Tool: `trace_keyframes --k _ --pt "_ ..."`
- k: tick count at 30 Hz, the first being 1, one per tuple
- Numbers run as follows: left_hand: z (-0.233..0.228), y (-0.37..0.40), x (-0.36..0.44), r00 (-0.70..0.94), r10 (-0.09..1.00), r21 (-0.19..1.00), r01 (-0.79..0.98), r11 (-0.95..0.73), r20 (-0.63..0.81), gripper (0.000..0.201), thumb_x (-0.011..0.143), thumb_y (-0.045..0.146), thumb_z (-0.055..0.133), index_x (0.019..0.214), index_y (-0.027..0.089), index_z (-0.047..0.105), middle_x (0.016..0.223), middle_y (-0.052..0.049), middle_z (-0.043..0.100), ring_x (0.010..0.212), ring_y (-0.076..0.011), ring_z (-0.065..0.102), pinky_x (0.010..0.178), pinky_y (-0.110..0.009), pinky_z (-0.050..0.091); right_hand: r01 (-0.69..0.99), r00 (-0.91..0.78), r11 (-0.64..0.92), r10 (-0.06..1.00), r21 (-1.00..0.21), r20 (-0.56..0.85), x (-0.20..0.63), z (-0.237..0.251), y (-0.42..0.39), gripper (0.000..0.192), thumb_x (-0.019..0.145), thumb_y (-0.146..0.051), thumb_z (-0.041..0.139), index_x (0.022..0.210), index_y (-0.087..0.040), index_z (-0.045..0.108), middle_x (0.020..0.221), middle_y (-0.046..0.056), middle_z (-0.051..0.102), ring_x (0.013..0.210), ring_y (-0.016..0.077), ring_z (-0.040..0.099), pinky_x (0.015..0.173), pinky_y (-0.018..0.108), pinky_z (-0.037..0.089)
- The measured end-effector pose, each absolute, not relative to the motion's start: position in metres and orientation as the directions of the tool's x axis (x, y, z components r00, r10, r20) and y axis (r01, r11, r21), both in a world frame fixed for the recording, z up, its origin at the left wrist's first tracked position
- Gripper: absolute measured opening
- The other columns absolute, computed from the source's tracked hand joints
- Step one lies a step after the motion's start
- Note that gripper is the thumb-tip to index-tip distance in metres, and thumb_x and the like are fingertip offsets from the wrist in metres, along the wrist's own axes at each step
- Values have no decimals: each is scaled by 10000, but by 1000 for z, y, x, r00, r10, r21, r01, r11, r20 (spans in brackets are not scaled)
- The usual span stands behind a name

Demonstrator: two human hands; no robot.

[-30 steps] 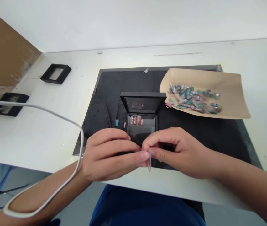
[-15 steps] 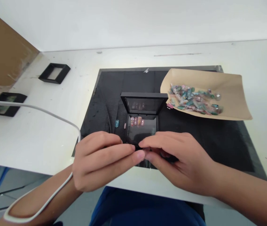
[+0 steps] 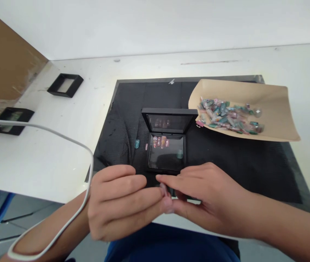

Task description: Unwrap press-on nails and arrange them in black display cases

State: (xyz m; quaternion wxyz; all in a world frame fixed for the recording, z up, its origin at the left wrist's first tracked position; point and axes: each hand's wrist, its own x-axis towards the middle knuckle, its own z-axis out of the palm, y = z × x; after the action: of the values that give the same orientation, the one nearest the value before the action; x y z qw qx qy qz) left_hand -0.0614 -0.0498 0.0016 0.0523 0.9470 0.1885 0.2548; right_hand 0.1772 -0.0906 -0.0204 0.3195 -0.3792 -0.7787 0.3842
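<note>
My left hand (image 3: 119, 202) and my right hand (image 3: 212, 196) meet fingertip to fingertip over the near edge of the black mat (image 3: 234, 160). Pinched between them is a small pale press-on nail (image 3: 163, 189), mostly hidden by the fingers. Just beyond the hands stands an open black display box (image 3: 166, 157) with its lid (image 3: 169, 122) raised. Several decorated nails (image 3: 160, 142) lie in a row at the back of the box. Left of the box, a teal nail (image 3: 136, 144) and a pink nail (image 3: 146, 146) lie loose on the mat.
A sheet of brown paper (image 3: 272, 105) at the right back carries a heap of several coloured nails (image 3: 230, 117). Two closed black boxes (image 3: 65, 85) (image 3: 11, 120) sit on the white table at the left, by a cardboard wall (image 3: 2, 69). A white cable (image 3: 62, 136) loops over my left arm.
Both hands have drawn nearer to me and lower, off the front of the box. The clear nail that hung down from the fingertips is now almost covered by the fingers.
</note>
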Motion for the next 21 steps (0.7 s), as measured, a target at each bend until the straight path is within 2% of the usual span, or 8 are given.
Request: trace_keyframes --k 4,7,10,16,21 --pt "-1 -53 -65 789 415 217 353 -910 453 327 934 102 653 1167 329 680 928 118 802 790 -135 750 806 -349 626 315 -509 408 835 -857 210 178 -20 -89 245 975 -384 653 1082 -169 705 833 7 774 672 122 690 619 237 504" --pt "-6 -58 -68 769 460 214 408 -888 444 396 917 72 649 1171 375 673 914 115 797 816 -148 764 837 -341 644 339 -465 436 848 -834 255 178 -23 -88 324 966 -417 663 1144 -150 707 788 4 761 642 119 671 613 237 507" --pt "-9 -59 -69 762 465 203 420 -885 451 356 911 88 670 1133 366 689 920 99 800 841 -163 775 834 -341 652 373 -438 459 853 -807 283 177 -27 -87 358 971 -423 654 1191 -144 704 769 12 761 634 126 668 616 248 520" --pt "-5 -53 -61 762 424 188 383 -904 489 212 907 152 723 1048 310 711 947 93 808 851 -161 776 781 -355 636 397 -417 508 842 -764 343 177 -30 -88 380 966 -395 669 1254 -148 685 894 48 801 708 139 719 672 257 564" --pt "-1 -47 -53 760 330 143 303 -942 560 85 928 142 703 933 224 722 944 91 808 787 -120 759 699 -339 556 348 -357 435 881 -831 311 176 -28 -90 303 910 -339 750 1166 -180 718 860 7 798 722 122 726 681 231 568"
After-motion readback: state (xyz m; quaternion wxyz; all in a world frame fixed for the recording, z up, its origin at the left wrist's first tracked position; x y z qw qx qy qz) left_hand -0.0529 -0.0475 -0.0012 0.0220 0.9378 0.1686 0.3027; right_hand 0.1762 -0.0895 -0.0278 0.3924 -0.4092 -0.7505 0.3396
